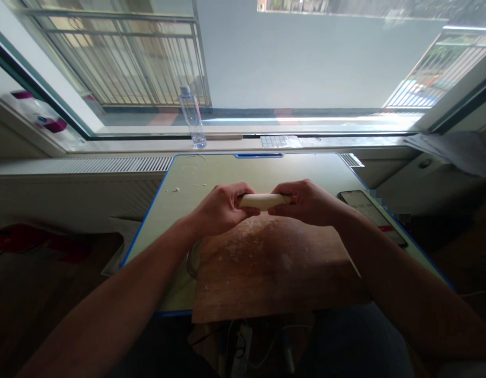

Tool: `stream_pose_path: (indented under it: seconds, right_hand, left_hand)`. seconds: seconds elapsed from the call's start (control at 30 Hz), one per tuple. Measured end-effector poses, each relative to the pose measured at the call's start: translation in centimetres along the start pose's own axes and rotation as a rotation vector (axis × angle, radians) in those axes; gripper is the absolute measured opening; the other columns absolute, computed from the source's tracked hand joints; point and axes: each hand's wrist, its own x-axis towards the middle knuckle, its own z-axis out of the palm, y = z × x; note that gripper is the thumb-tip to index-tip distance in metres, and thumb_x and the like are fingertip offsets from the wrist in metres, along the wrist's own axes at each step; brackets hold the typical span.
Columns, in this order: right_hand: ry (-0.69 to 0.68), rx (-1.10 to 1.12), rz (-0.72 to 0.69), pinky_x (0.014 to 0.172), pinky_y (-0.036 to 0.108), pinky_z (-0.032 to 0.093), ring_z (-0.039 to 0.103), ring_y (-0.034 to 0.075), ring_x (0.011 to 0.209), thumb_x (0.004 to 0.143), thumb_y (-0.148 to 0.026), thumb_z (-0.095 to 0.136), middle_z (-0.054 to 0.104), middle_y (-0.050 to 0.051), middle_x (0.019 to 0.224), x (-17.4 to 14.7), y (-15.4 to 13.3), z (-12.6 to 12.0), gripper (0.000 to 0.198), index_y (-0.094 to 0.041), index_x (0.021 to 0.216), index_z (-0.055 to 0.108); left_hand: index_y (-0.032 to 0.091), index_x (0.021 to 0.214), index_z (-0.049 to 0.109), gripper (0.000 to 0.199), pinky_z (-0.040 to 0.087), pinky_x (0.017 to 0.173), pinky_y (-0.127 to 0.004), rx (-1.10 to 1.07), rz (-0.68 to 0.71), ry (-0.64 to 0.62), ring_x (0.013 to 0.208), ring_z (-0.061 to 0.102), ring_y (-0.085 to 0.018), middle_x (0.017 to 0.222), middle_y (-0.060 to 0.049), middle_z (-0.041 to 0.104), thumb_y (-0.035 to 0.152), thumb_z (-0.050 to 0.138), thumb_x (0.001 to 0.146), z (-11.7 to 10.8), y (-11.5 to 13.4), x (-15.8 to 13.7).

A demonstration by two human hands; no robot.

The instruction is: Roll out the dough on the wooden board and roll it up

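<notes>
A pale roll of dough [262,201] is held level between my two hands, above the far part of a wooden board [274,283]. My left hand [229,207] closes its thumb and fingers around the left end. Around the right end, my right hand [302,202] is closed in the same way. Only the middle of the dough shows; my fingers cover both ends. White flour [251,236] is scattered over the board below.
The board lies on a pale table [306,170] with a blue edge. A phone [369,215] lies at the right, dough crumbs [174,190] at the left. On the windowsill stand a clear bottle [193,118] and a larger purple-capped bottle [48,118]. Cables and a power strip [242,346] are below.
</notes>
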Motion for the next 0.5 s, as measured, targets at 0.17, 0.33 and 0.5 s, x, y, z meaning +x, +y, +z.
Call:
stream_pose_path:
  seconds: [0.17, 0.33, 0.5]
  right_hand:
    - [0.023, 0.045, 0.001, 0.054, 0.026, 0.032, 0.044, 0.010, 0.059, 0.080, -0.050, 0.084, 0.057, -0.005, 0.067, 0.0, -0.9, -0.9, 0.035, -0.018, 0.092, 0.080]
    - [-0.048, 0.248, -0.020, 0.058, 0.026, 0.041, 0.056, 0.013, 0.064, 0.083, -0.051, 0.082, 0.070, 0.000, 0.075, -2.6, -2.3, -1.2, 0.037, -0.017, 0.096, 0.079]
    - [-0.081, 0.531, -0.052, 0.071, 0.031, 0.054, 0.071, 0.019, 0.076, 0.084, -0.067, 0.082, 0.080, 0.009, 0.087, -8.7, -3.7, 0.5, 0.053, -0.015, 0.094, 0.077]
  left_hand:
    - [0.017, 0.098, 0.077, 0.026, 0.050, 0.066, -0.026, -0.045, -0.012, -0.002, 0.076, 0.067, -0.017, 0.082, -0.002, 0.075, 0.035, 0.084, 0.080, -0.4, 1.1, 0.3]
    - [0.016, 0.106, 0.079, 0.035, 0.048, 0.065, -0.026, -0.114, -0.023, 0.033, 0.075, 0.063, -0.016, 0.085, -0.002, 0.073, 0.037, 0.086, 0.079, 0.2, 3.6, -1.3]
    - [0.014, 0.110, 0.078, 0.044, 0.045, 0.065, -0.026, -0.235, -0.055, 0.029, 0.074, 0.060, -0.015, 0.088, -0.003, 0.072, 0.050, 0.082, 0.084, 2.9, 6.3, -5.6]
